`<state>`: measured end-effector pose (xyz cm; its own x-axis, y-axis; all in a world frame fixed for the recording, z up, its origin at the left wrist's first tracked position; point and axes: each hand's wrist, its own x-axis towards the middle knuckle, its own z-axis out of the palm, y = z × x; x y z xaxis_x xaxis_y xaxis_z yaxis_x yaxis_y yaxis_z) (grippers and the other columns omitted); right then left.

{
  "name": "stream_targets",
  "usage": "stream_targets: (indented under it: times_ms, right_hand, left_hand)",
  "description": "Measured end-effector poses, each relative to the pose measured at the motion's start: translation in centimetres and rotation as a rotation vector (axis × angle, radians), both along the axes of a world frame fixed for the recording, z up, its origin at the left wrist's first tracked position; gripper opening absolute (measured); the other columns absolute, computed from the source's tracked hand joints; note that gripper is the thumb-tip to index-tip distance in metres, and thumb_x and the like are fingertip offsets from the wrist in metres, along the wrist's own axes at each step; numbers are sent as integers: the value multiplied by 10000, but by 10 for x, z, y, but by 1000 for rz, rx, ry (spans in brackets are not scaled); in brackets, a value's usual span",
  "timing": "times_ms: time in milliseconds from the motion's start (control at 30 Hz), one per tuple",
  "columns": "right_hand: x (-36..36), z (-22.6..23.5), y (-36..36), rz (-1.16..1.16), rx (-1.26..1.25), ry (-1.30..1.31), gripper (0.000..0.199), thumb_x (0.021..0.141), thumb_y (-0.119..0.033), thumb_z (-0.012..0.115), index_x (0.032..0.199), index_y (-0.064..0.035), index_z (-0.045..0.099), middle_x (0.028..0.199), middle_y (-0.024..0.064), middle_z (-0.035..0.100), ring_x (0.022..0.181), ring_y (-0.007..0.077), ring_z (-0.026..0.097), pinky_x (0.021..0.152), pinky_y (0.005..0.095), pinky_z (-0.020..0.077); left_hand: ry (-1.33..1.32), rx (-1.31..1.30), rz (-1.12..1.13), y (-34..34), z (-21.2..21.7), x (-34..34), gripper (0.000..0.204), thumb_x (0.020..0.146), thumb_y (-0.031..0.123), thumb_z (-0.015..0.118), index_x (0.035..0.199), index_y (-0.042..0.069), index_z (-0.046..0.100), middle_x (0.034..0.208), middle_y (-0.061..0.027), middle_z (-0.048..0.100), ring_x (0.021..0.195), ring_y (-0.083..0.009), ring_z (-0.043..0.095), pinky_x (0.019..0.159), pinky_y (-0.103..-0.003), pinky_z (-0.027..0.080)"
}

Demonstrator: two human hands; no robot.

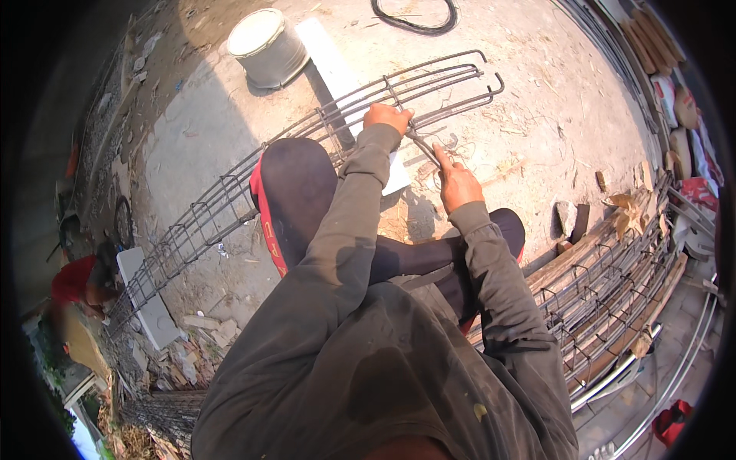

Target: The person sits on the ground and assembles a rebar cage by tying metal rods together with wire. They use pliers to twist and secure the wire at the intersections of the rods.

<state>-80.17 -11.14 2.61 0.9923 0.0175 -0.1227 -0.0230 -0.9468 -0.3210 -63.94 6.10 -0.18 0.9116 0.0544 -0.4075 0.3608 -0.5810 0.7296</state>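
One long rebar cage (pixel 320 115) lies slantwise in front of me, its long axis running from low on my left up to the far right, where the bar ends turn into hooks (pixel 500 81). It crosses over a pale plank (pixel 323 52) just beyond my left knee (pixel 297 176).

Key relation: the cage lies ahead and to the left of my right fingers, directly under my left ones. Left hand is the nearer, on the bars themselves, toward the hooked end. Left fingers (pixel 387 113) curled closed on the cage; which bar they have, I can't tell, the back of the hand hides it. Right fingers (pixel 445 161) clamped round a dark tool (pixel 425 146), index finger stretched along it. Tool slants up and left, head close by the left hand; contact with the steel unclear. By my judgement, the tool's angle across the cage's axis is what matters here.

Further out: pale bucket (pixel 280 60) past the cage, coil of dark wire (pixel 422 29) beyond the hooks. Far left, a co-worker in red (pixel 75 280) near the cage's other end, by a white slab (pixel 157 320). Right side, more cages (pixel 586 310) beside timber.
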Motion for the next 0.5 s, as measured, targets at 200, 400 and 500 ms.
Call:
stream_targets:
  times_ms: [200,400,500]
  right_hand:
    - [-5,7,10,-74,16,162,597,1009,-156,537,1573,-275,383,982,285,678,881,460,671,799,545,527]
    - [-17,36,-7,-41,93,129,625,991,-128,551,1573,-276,381,962,253,673,880,446,665,790,535,517]
    - [4,51,-6,-33,-70,64,648,982,-95,530,1577,-298,374,1000,237,662,905,432,666,781,525,526]
  left_hand:
    - [37,-5,8,-1,9,0,405,789,430,803,801,25,790,899,-193,761,899,-359,724,859,-429,565]
    - [81,-35,5,1,3,2,402,797,431,801,815,29,792,904,-185,764,899,-349,726,849,-430,566]
    - [79,-10,8,1,6,1,408,800,435,801,821,28,792,906,-185,764,902,-348,726,849,-428,567]
